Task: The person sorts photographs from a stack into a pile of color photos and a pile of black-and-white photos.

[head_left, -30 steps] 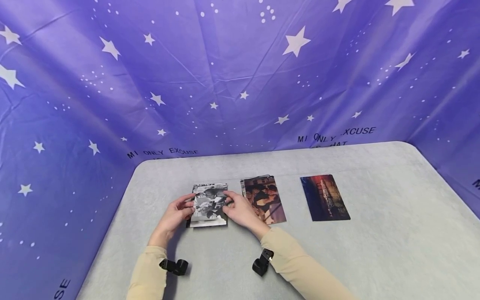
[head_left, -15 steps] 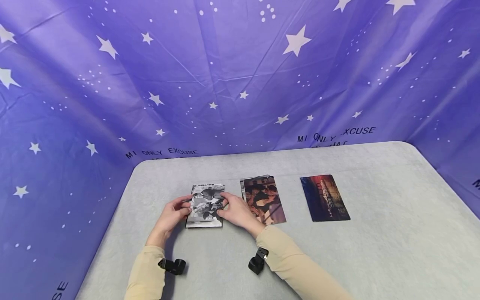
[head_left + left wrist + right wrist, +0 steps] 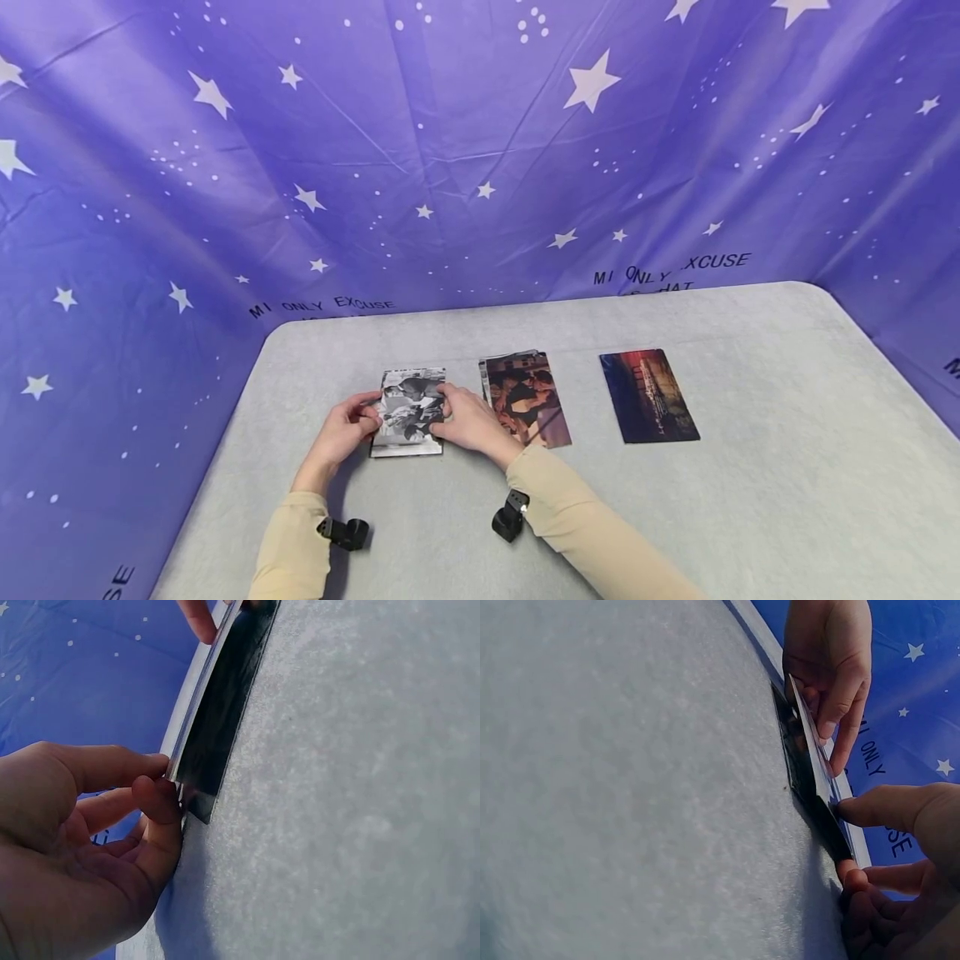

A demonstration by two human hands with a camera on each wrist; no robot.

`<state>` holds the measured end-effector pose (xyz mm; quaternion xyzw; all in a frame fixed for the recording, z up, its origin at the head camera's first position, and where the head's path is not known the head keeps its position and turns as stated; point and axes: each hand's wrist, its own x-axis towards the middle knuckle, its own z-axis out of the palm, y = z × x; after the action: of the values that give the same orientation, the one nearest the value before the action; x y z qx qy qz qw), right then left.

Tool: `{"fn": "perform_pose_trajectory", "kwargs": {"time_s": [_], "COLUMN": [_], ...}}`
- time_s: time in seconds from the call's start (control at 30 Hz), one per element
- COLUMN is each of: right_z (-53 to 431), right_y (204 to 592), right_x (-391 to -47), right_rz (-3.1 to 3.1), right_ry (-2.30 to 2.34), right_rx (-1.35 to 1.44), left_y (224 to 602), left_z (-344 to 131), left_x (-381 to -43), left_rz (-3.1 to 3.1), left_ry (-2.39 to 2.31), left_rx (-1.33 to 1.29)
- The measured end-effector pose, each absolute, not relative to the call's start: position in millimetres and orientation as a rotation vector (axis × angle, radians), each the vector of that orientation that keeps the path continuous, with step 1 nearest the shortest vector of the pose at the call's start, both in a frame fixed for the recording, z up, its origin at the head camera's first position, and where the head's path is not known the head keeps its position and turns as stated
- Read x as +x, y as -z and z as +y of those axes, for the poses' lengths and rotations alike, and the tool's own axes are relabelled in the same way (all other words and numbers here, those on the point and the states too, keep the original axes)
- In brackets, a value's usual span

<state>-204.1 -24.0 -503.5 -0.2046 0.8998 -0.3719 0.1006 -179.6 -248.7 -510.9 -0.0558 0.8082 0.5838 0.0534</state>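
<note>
At the left of the group, over the tabletop point(image 3: 228, 508), the left hand point(image 3: 337, 437) has its fingers bent in on the left edge of a black-and-white photo point(image 3: 408, 427), gripping it at the side. That photo lies between the two hands, lengthwise away from the person, over a darker sheet point(image 3: 225, 712); in the right wrist view the two look slightly splayed rather than flush. If the edges are pushed in unevenly, the upper photo could slide askew, or a corner could catch and bend; squeezing hard from both sides could bow it upward.

Next comes the right hand point(image 3: 468, 421), its thumb and fingers clamped on the photo's right edge, opposite the left. Its wrist passes over the near left corner of a second pile, topped by a brown photo point(image 3: 525, 400); whether it touches cannot be told. A low sweep of that wrist or sleeve point(image 3: 592, 525) might knock the pile out of line, the more so since paler edges already stick out at its far left.

Farthest right, well apart from both hands, a dark blue and red photo point(image 3: 651, 396) lies flat, and seems at little risk.
</note>
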Motion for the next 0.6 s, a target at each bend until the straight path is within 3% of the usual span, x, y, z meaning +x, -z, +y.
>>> {"fn": "perform_pose_trajectory", "kwargs": {"time_s": [0.6], "right_z": [-29.4], "right_y": [503.9], "right_x": [-201.0], "right_rz": [2.712], "right_ry": [0.961], "right_rx": [-0.562], "left_y": [509.5], "left_z": [-249.0], "left_x": [-178.4], "left_rz": [2.546], "left_ry": [-1.697], "left_rx": [-0.213]}}
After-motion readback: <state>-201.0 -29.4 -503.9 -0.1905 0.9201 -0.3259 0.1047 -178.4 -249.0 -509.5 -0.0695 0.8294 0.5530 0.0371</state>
